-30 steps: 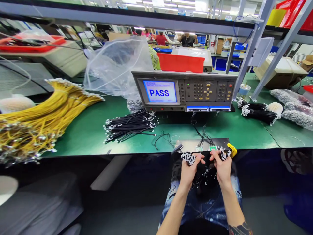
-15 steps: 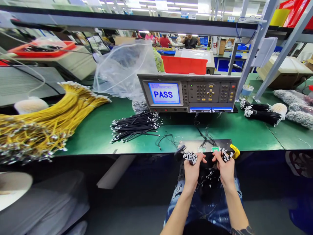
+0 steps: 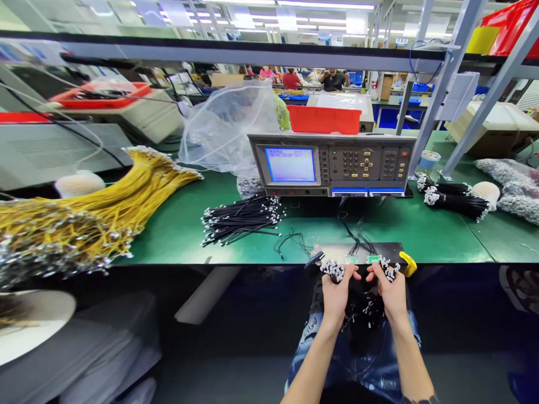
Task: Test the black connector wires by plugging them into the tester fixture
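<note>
My left hand (image 3: 337,292) is closed round a bundle of black cables, whose white connectors (image 3: 332,271) stick out above the fist. In my right hand (image 3: 391,289) is another such bundle, its white connectors (image 3: 389,269) showing past the thumb. Both hands are at the bench's front edge, thumbs and forefingers turned toward each other beside two small green circuit boards (image 3: 374,259). Black wires (image 3: 356,235) run from the boards up to the tester (image 3: 330,165), whose screen is lit without large letters. More black cable ends hang between my hands over my lap.
A pile of black cables (image 3: 242,220) lies left of the wires, and a large bundle of yellow cables (image 3: 126,207) further left. At right are tied black bundles (image 3: 457,202) and a cup (image 3: 428,161). A yellow clamp handle (image 3: 407,264) juts out at the edge.
The word PASS has gone from the tester's screen. The whole view has shifted slightly; my hands still grip the bundles at the boards, their fingers hardly changed.
</note>
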A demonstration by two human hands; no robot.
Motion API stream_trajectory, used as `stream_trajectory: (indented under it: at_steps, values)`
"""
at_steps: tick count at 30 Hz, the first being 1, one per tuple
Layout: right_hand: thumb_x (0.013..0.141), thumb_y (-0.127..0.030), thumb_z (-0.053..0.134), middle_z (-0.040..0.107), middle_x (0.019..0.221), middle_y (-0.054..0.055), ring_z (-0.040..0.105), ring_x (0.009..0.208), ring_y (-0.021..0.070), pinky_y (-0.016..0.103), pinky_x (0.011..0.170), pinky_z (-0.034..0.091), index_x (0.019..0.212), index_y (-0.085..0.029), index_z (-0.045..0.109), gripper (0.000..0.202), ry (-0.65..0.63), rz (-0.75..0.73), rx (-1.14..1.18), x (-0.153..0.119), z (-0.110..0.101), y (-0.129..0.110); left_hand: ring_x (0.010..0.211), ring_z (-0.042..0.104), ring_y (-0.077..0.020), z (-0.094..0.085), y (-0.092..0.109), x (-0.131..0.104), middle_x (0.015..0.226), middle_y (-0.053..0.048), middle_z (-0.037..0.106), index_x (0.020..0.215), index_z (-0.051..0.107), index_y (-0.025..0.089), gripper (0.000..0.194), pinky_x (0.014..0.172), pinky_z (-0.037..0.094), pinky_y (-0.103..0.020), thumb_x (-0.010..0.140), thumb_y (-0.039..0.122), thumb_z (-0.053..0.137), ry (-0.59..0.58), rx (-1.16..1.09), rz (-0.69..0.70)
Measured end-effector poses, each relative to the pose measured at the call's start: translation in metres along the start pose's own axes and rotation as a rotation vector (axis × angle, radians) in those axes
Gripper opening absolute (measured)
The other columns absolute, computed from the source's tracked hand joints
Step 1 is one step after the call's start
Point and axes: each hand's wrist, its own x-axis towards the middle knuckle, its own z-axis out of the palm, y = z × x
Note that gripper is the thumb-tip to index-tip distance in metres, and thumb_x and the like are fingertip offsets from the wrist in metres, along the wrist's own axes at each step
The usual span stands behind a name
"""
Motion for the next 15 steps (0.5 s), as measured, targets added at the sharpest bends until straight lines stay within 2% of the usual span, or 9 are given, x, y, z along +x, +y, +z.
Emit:
stream_trajectory:
  at_steps: [3,5,8,10,11,13,15]
  values:
    - [0.077,-0.069,0.076,0.062,0.051,0.001,0.034,0.037,0.0076,0.023,0.037,0.024,0.071,-0.016,0.071,0.054,-0.111,0.085,0.031,0.0,-0.005,-0.006,0.037,0.038,-0.0073,-0.006,0.007,0.0,0.046,0.001,0.06,0.06,0.07,0.017,0.037,0.041,0.025,-0.023,0.069,0.051,0.081,-0.125,-0.025,-0.063]
    - [0.074,-0.074,0.077,0.057,0.045,-0.001,0.031,0.036,0.0065,0.022,0.037,0.021,0.068,-0.016,0.069,0.058,-0.211,0.121,0.037,-0.001,-0.011,-0.012,0.036,0.029,-0.0047,-0.011,0.012,-0.001,0.044,0.002,0.057,0.06,0.069,0.016,0.039,0.04,0.017,-0.022,0.067,0.051,0.082,-0.224,-0.028,-0.117]
    - [0.076,-0.071,0.078,0.05,0.042,-0.004,0.042,0.041,0.0096,0.023,0.044,0.036,0.066,-0.018,0.066,0.055,-0.315,0.076,0.045,-0.002,-0.024,-0.023,0.037,0.027,-0.0038,-0.02,0.018,-0.007,0.054,-0.002,0.066,0.07,0.072,0.014,0.041,0.04,0.015,-0.022,0.069,0.054,0.082,-0.332,0.002,-0.171]
    - [0.081,-0.067,0.077,0.045,0.043,-0.007,0.047,0.043,0.0109,0.025,0.051,0.045,0.069,-0.02,0.064,0.051,-0.307,0.035,0.099,-0.004,-0.03,-0.029,0.039,0.033,-0.0054,-0.025,0.021,-0.012,0.064,-0.005,0.071,0.077,0.075,0.014,0.042,0.041,0.02,-0.022,0.072,0.055,0.081,-0.372,0.046,-0.165]
    - [0.083,-0.067,0.076,0.041,0.044,-0.008,0.044,0.041,0.01,0.025,0.049,0.044,0.071,-0.021,0.062,0.05,-0.302,0.033,0.131,-0.004,-0.031,-0.032,0.042,0.039,-0.0073,-0.026,0.022,-0.014,0.067,-0.006,0.073,0.078,0.075,0.014,0.041,0.042,0.025,-0.023,0.073,0.055,0.081,-0.39,0.074,-0.153]
    - [0.084,-0.068,0.073,0.034,0.046,-0.011,0.034,0.036,0.007,0.022,0.04,0.035,0.072,-0.021,0.061,0.05,-0.313,0.046,0.161,-0.007,-0.03,-0.036,0.052,0.053,-0.0129,-0.028,0.023,-0.018,0.068,-0.006,0.073,0.076,0.075,0.016,0.038,0.051,0.039,-0.024,0.076,0.054,0.08,-0.437,0.132,-0.119]
    - [0.081,-0.065,0.077,0.037,0.048,-0.01,0.031,0.036,0.0058,0.02,0.036,0.029,0.075,-0.02,0.065,0.048,-0.359,0.038,0.12,-0.012,-0.025,-0.038,0.065,0.061,-0.0175,-0.026,0.022,-0.022,0.067,-0.005,0.072,0.072,0.074,0.016,0.039,0.065,0.048,-0.027,0.077,0.054,0.08,-0.527,0.162,-0.097]
